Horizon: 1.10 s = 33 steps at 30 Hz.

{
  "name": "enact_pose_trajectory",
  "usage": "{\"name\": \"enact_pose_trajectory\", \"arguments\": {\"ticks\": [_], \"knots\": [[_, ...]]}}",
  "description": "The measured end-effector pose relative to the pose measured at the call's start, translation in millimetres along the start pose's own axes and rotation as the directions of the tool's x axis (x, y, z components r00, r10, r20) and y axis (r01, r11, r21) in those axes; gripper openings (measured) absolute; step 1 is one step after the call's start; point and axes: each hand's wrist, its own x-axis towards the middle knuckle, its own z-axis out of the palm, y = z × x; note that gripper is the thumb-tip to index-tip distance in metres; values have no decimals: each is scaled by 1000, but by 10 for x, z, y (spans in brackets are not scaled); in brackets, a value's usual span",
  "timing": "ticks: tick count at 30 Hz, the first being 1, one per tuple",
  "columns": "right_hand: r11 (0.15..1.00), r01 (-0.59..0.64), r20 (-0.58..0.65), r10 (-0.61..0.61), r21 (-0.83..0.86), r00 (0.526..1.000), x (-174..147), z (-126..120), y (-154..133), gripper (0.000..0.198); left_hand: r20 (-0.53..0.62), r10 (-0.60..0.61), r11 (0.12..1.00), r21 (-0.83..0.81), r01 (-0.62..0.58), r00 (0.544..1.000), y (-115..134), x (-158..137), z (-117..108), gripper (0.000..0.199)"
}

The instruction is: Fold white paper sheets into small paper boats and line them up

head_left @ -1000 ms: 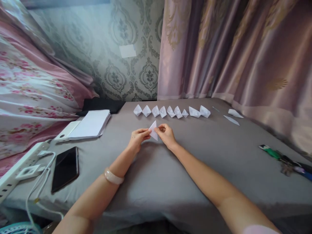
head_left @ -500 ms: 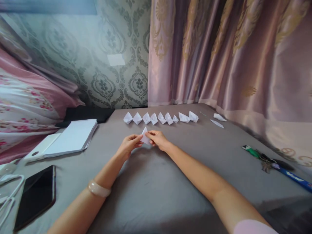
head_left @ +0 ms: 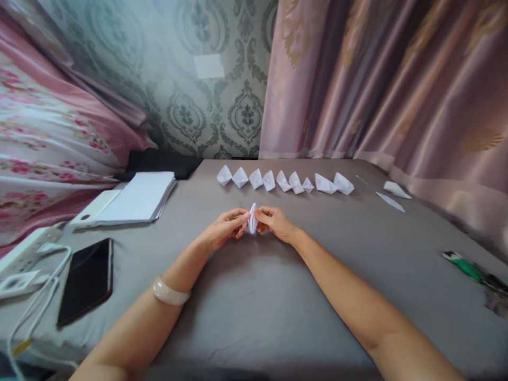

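Note:
A small piece of folded white paper stands upright between my two hands, its narrow folded edge turned toward me. My left hand pinches its left side with thumb and fingers, and a pale bangle circles that forearm. On the other side my right hand grips it the same way. Beyond the hands, several folded white paper boats stand in a row across the grey cloth; a smaller one sits among them.
To the left lie a stack of white paper, a black phone and a white power strip with cables. At the right are paper pieces and a green-tagged bunch of keys. Curtains hang behind the table.
The folded paper has turned from showing a flat triangular face to showing its narrow edge, with my hands now on opposite sides. The camera view has shifted, tilting downward.

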Motion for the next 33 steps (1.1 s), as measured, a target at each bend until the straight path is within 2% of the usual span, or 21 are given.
{"name": "enact_pose_trajectory", "arguments": {"ticks": [5, 7, 10, 14, 18, 21, 23, 27, 33], "knots": [[987, 8, -54, -17, -161, 998, -8, -54, 9, 38, -23, -70, 994, 88, 72, 997, 24, -90, -68, 40], [973, 31, -79, -51, -227, 996, -2, -55, 10, 37, -19, -64, 994, 90, 66, 998, 14, -104, -74, 40], [960, 75, -145, -118, -271, 982, 19, -42, 23, 35, -101, 48, 997, 67, -41, 994, -24, -85, -72, 36], [966, 64, -236, -125, -250, 964, 46, -9, 44, 31, -215, 222, 975, 64, -213, 951, -66, -35, -59, 33], [973, 100, -303, -162, -208, 939, 58, 44, 56, 31, -270, 306, 951, 49, -304, 913, -70, -18, -24, 32], [975, 141, -313, -189, -170, 931, 60, 78, 55, 38, -286, 348, 934, 20, -358, 893, -58, -31, 10, 32], [976, 135, -304, -183, -172, 935, 58, 92, 48, 42, -289, 344, 933, -5, -361, 893, -46, -47, 28, 37], [964, 129, -305, -199, -233, 931, 51, 112, 35, 29, -271, 296, 950, -16, -312, 916, -24, -69, 40, 53], [951, 136, -232, -203, -276, 951, 21, 175, 52, 23, -256, 205, 978, 14, -209, 945, -34, -56, 0, 32]]}}
